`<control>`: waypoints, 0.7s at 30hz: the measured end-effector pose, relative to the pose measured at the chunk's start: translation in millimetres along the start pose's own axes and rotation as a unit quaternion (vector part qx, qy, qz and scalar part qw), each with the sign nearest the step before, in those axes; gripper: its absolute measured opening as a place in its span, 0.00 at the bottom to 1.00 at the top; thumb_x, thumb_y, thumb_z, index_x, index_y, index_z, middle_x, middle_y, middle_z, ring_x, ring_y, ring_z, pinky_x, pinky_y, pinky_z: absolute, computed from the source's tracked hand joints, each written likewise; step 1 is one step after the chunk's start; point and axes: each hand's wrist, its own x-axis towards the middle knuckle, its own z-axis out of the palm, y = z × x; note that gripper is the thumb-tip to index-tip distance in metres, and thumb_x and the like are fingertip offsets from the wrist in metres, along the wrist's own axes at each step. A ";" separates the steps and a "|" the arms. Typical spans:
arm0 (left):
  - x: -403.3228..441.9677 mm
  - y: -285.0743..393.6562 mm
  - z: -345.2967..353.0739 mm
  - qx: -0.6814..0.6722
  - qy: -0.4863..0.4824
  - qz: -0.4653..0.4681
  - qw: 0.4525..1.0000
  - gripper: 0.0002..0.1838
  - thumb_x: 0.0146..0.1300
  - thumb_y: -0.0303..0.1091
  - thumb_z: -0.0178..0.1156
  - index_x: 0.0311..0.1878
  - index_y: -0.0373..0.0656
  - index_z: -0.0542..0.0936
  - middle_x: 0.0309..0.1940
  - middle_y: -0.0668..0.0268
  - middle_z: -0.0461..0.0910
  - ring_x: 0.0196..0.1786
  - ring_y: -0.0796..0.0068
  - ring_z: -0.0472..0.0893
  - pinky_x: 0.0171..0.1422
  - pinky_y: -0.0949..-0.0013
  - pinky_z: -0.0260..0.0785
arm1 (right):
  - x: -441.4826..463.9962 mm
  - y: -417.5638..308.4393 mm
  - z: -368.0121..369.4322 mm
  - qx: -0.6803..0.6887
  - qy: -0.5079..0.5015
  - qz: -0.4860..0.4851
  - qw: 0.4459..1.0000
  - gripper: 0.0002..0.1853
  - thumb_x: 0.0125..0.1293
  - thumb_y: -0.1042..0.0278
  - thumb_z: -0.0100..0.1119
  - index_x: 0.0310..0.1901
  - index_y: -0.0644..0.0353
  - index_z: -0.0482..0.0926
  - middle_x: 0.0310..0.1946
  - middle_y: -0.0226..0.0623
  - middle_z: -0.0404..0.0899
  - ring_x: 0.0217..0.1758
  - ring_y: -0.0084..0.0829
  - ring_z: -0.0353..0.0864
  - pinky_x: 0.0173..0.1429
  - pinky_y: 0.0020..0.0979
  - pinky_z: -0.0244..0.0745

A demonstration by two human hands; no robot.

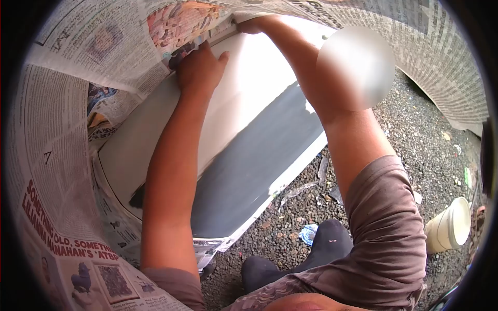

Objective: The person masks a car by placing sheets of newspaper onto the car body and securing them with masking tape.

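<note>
Listing hazards: my left hand [199, 71], open, fingers against newspaper [179, 26]; my right hand [251, 24], closure indeterminable, at the far edge; grey-patched panel [259, 140], below both arms; likely fault (my judgement), paper tearing from uneven pressure.

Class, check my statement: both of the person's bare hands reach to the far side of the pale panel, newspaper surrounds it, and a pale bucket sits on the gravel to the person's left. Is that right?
Not quite: the bucket sits on the gravel to the person's right, as the head view shows. The hands, panel and newspaper are as stated.
</note>
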 end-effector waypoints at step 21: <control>-25.2 10.3 37.2 0.025 0.213 0.044 0.976 0.35 0.68 0.64 0.66 0.58 0.37 0.81 0.54 0.52 0.83 0.66 0.47 0.78 0.81 0.37 0.60 | 5.9 5.4 16.5 0.005 -0.014 -0.007 1.000 0.22 0.68 0.61 0.62 0.62 0.54 0.84 0.61 0.47 0.84 0.67 0.49 0.81 0.72 0.48 0.74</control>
